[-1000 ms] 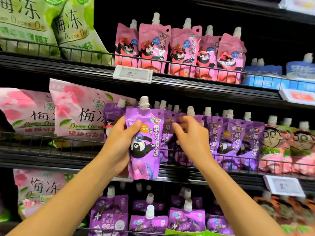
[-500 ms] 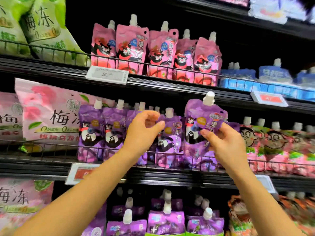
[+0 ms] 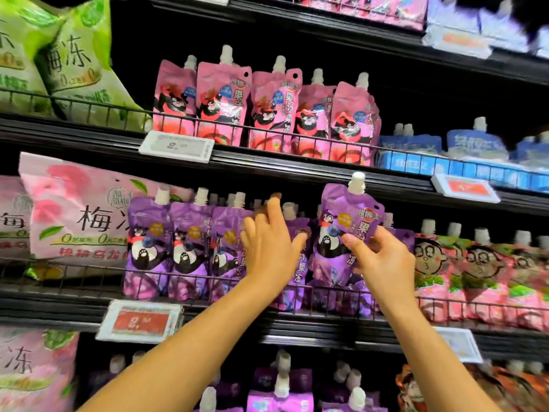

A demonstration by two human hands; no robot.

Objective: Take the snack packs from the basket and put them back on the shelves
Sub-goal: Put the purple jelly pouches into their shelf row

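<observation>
Two bare forearms reach up toward a store shelf. The right hand [image 3: 383, 260] pinches a glossy purple spouted jelly pouch [image 3: 344, 233] by its lower right side, upright, white cap above the fingers. The left hand [image 3: 269, 248], fingers spread and holding nothing, presses on the row of matching soft purple pouches [image 3: 178, 242] just left of it, behind a thin wire shelf rail [image 3: 89, 281]. The gap beyond the fingers looks like the pouch's slot.
</observation>
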